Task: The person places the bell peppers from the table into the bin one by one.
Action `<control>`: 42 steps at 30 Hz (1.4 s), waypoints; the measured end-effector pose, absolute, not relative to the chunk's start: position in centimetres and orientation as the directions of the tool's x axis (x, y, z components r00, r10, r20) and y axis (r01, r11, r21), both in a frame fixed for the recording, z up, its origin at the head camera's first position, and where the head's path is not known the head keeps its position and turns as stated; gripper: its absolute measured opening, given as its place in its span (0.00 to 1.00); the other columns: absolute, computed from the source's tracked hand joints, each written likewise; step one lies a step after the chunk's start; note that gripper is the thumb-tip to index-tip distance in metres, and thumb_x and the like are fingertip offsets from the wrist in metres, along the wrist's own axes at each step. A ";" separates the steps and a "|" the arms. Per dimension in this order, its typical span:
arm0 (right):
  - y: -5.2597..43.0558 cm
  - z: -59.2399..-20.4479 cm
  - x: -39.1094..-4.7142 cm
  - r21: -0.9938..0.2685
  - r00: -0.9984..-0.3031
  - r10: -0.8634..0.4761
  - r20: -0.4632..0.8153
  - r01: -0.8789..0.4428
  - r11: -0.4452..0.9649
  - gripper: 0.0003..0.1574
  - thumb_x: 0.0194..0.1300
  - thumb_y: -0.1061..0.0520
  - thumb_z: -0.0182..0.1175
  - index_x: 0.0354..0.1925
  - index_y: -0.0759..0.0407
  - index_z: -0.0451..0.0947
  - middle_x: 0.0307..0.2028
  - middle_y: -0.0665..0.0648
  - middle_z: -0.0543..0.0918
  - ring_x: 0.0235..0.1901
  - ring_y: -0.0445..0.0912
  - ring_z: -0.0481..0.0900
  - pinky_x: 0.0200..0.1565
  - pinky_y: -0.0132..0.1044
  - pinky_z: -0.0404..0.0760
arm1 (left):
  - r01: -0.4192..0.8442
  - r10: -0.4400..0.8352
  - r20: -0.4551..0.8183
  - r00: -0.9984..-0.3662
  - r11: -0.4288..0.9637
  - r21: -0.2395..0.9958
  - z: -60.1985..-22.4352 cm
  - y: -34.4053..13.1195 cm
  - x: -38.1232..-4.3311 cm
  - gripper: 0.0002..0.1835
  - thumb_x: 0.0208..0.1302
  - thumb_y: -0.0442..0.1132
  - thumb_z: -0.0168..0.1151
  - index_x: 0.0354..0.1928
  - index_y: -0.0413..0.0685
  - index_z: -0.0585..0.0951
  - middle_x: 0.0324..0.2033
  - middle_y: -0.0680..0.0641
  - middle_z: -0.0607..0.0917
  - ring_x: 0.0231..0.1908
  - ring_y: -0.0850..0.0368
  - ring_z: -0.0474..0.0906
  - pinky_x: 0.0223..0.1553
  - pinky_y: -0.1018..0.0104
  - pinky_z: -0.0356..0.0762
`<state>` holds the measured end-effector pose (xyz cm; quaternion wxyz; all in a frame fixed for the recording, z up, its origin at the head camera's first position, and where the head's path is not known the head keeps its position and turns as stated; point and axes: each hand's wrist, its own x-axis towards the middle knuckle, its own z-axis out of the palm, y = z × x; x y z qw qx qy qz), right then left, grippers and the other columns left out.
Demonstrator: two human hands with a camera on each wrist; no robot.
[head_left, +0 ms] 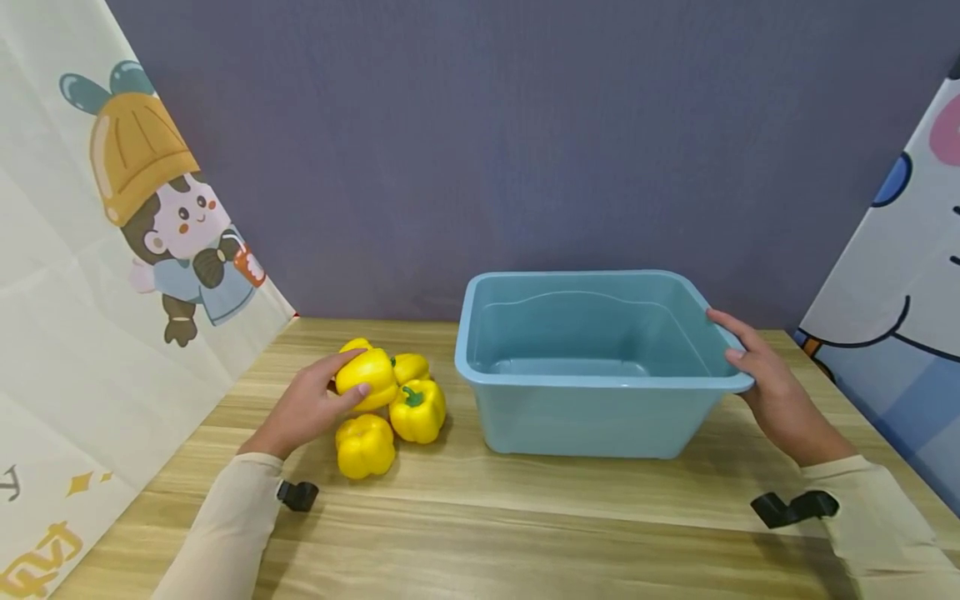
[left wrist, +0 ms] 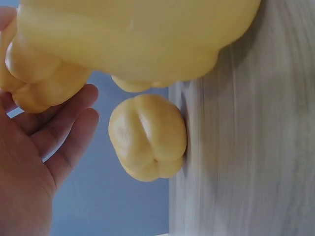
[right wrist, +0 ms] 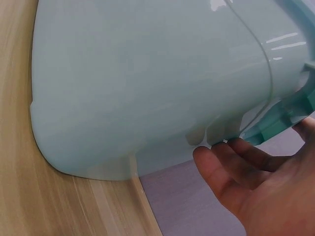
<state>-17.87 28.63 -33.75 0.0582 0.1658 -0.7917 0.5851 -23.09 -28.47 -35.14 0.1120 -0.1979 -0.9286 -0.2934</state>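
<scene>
My left hand (head_left: 311, 408) grips a yellow bell pepper (head_left: 367, 379) between thumb and fingers, above the others in a small cluster. The left wrist view shows the held pepper (left wrist: 47, 81) against the fingers, clear of the tabletop. Close round it lie more yellow peppers: one with a green stem (head_left: 417, 412), one nearer the front (head_left: 365, 447) and one behind (head_left: 412, 367). At the right, my right hand (head_left: 772, 392) holds the rim of a blue plastic bin (head_left: 592, 421); its fingertips curl beneath the rim in the right wrist view. The bin's inside shows no contents.
The wood-grain table (head_left: 480, 533) carries everything. A grey-purple wall panel (head_left: 525, 150) rises behind the bin. Cartoon-printed sheets stand on the left (head_left: 67, 333) and right (head_left: 907, 350).
</scene>
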 end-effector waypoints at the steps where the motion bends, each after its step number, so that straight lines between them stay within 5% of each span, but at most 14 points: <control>1: 28.6 -33.8 -17.9 -0.908 -0.937 -0.195 0.288 -0.332 0.255 0.31 0.75 0.53 0.33 0.72 0.44 0.43 0.67 0.55 0.48 0.56 0.48 0.59 0.43 0.23 0.69 | 0.439 0.306 0.329 -0.893 0.748 0.498 -35.1 -28.4 -23.1 0.33 0.60 0.58 0.58 0.65 0.53 0.67 0.56 0.48 0.74 0.43 0.56 0.72 0.41 0.57 0.73; 23: 28.4 -33.7 -18.0 -0.919 -0.935 -0.198 0.293 -0.333 0.213 0.31 0.75 0.53 0.34 0.72 0.45 0.44 0.67 0.56 0.49 0.57 0.49 0.60 0.44 0.24 0.69 | 0.488 0.319 0.395 -0.861 0.737 0.469 -34.1 -26.6 -23.2 0.33 0.57 0.59 0.61 0.65 0.68 0.66 0.50 0.54 0.75 0.41 0.58 0.71 0.42 0.56 0.71; 42: 28.5 -33.6 -17.9 -0.910 -0.937 -0.192 0.292 -0.334 0.244 0.31 0.75 0.52 0.34 0.72 0.44 0.43 0.68 0.56 0.48 0.58 0.47 0.59 0.44 0.24 0.68 | 0.541 0.357 0.424 -0.832 0.687 0.485 -33.4 -25.0 -23.9 0.32 0.60 0.57 0.59 0.65 0.62 0.66 0.53 0.53 0.76 0.41 0.59 0.72 0.40 0.59 0.72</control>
